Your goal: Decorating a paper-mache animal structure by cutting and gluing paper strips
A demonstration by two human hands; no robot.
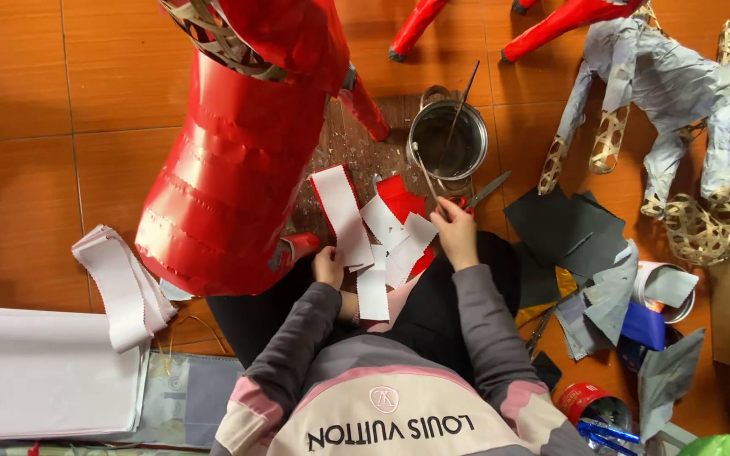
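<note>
Seated on the tiled floor [27, 101], a person's left hand [328, 266] pinches white paper strips [365, 245] at centre, while the right hand [456, 232], extended farther, grips red-handled scissors [471, 198] near a metal pot [447, 139].

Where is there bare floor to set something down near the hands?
Bare tiles lie upper left, bordered by the red paper-covered figure and the white strip stack. It is crowded around the left hand and right hand: paper strips, metal pot, grey sheets.
</note>
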